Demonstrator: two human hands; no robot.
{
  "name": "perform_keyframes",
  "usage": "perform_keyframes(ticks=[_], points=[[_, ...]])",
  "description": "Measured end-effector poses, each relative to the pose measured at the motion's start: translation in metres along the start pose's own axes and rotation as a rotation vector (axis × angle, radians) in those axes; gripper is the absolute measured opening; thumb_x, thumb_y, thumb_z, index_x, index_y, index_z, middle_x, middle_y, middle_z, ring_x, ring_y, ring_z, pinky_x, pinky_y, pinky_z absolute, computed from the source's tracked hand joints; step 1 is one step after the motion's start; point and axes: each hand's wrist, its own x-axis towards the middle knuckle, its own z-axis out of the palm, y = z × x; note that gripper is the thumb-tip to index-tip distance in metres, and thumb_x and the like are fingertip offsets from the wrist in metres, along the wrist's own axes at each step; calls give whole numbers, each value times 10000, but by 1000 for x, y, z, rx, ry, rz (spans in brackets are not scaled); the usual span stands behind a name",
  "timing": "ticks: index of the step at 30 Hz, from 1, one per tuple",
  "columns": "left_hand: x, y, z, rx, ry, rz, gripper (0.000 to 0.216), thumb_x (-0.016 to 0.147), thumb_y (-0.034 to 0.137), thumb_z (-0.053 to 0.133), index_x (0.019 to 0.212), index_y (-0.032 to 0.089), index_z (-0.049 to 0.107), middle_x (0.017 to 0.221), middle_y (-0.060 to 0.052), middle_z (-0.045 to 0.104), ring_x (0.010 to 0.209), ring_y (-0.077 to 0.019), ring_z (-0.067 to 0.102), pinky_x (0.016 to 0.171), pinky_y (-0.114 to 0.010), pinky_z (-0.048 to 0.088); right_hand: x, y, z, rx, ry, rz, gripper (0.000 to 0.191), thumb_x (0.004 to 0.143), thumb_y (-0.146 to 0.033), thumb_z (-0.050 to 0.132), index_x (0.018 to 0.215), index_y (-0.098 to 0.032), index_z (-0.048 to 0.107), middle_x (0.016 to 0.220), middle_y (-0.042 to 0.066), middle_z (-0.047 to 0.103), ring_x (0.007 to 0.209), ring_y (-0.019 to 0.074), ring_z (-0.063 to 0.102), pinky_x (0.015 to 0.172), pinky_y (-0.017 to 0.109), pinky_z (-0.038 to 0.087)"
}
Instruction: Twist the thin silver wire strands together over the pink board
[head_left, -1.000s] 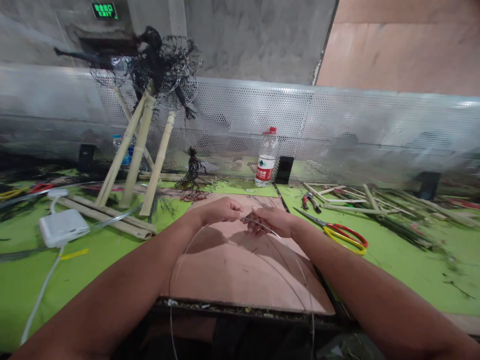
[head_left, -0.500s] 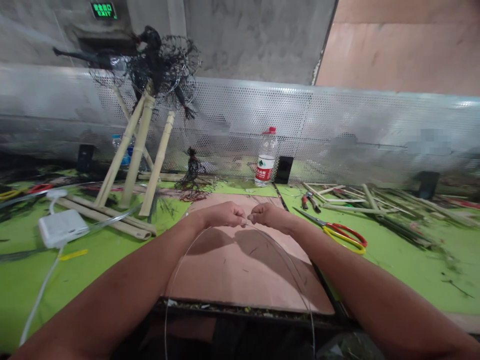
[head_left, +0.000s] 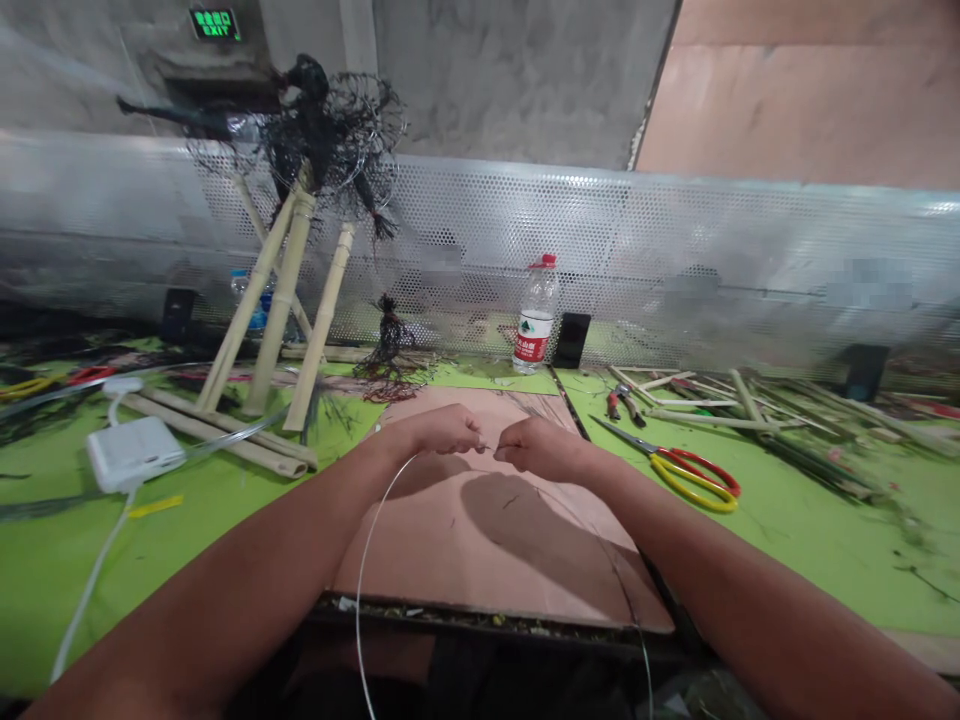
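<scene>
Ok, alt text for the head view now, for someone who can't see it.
The left hand and right hand, close together above a pinkish board, pinch a thin wire that curves downward. Scissors with red and yellow handles lie on the green tabletop to the right; a red-capped bottle stands behind.

The bottom edge cuts off the thin wire (head_left: 358, 590)

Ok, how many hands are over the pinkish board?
2: the left hand and the right hand, close together above the board's far half, both pinching a thin wire. Neither is hidden, though some fingers are.
</scene>
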Motion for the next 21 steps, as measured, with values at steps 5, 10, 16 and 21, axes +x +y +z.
perform_keyframes(ticks=[5, 10, 16, 21], points=[[-3, 3, -4, -68, -70, 90, 299, 650, 410, 551, 738, 126, 575, 485, 61, 354, 438, -63, 273, 431, -207, 187, 0, 31, -19, 680, -129, 201, 455, 796, -550, 437, 789, -124, 596, 649, 64, 616, 518, 115, 554, 470, 226, 417], [-9, 11, -5, -69, -94, 150, 326, 682, 421, 540, 775, 112, 583, 496, 59, 339, 451, -65, 270, 447, -210, 182, 4, 43, -13, 953, -148, 228, 304, 754, -436, 577, 806, -137, 559, 619, 6, 552, 485, 77, 499, 416, 183, 395], [-12, 12, -8, -55, -70, 181, 292, 678, 413, 552, 722, 124, 551, 514, 49, 358, 464, -68, 280, 453, -210, 193, 0, 47, -16, 1181, -433, 93, 400, 837, -485, 410, 1068, -170, 500, 922, 90, 604, 782, 181, 617, 465, 220, 469], [-13, 13, -10, -37, -86, 206, 288, 702, 411, 527, 729, 126, 551, 526, 50, 360, 471, -68, 283, 459, -208, 204, 3, 57, -13, 1210, -354, 151, 378, 875, -446, 356, 1006, -136, 530, 934, 118, 626, 793, 175, 623, 534, 236, 494]])
